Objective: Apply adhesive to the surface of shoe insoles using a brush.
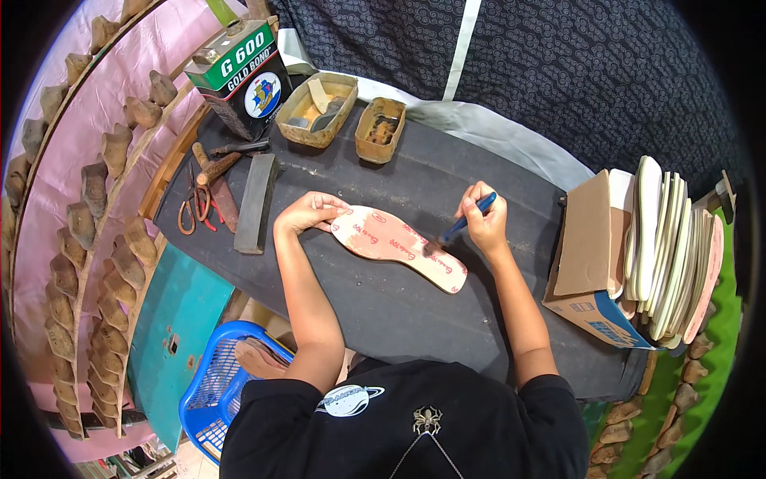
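A shoe insole [381, 237], pale with pinkish-red print, lies slanted across the dark table top, its wide end to the left. My left hand [313, 212] pinches the edge of that wide end between thumb and fingers. In my right hand [487, 223] is a brush with a blue handle [468, 220], held like a pen. The dark bristles reach down onto the narrower half of the insole and seem to touch it. Part of the insole's left edge is hidden under my fingers.
Left of my hands lie a grey rectangular block [256, 203], a hammer [219, 180] and scissors [191, 201]. Behind stand a metal can [243, 80] and two tubs, one [380, 132] darkly stained. A cardboard box [586, 247] packed with insoles [666, 247] stands right; a blue basket [209, 391] below left.
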A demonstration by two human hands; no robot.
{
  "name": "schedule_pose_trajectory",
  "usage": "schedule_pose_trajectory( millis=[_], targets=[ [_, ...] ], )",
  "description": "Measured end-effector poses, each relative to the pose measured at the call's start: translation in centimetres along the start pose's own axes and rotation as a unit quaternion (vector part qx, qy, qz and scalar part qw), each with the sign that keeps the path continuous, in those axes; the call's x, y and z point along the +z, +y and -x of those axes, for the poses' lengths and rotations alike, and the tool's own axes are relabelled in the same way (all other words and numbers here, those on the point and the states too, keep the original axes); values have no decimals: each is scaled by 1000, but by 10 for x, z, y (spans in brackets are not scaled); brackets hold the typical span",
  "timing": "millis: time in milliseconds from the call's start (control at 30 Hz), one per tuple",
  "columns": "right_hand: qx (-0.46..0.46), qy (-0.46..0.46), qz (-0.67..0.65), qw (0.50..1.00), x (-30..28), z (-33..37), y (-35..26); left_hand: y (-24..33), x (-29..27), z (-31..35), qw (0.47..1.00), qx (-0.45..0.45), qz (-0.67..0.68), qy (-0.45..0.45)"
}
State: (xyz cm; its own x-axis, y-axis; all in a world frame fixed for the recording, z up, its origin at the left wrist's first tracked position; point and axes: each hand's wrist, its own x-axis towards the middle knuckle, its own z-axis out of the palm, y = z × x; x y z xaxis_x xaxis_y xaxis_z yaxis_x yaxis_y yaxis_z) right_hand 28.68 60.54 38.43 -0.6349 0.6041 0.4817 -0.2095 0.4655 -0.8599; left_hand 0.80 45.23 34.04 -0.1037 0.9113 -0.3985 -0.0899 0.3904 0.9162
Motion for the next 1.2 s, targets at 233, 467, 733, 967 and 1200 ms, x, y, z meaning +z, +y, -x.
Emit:
schedule_pose_trajectory(
  millis=[233, 467, 733, 967, 1200],
  targets=[
    [-33, 17, 11, 999, 17, 10, 3, -3, 0, -3, 1000, 4, -12, 3],
    [-23, -14, 37, 999, -5, 17, -11, -1, -1, -1, 1000, 6, -15, 1],
    [10, 16, 20, 1000, 9, -4, -15, 2, 4, -6, 996, 63, 3, 68],
    [-88, -44, 69, 993, 18, 27, -15, -9, -5, -12, 992, 100, -1, 81],
    [-22, -84, 92, 992, -3, 16, -26, -8, -7, -15, 990, 96, -8, 101]
  ],
)
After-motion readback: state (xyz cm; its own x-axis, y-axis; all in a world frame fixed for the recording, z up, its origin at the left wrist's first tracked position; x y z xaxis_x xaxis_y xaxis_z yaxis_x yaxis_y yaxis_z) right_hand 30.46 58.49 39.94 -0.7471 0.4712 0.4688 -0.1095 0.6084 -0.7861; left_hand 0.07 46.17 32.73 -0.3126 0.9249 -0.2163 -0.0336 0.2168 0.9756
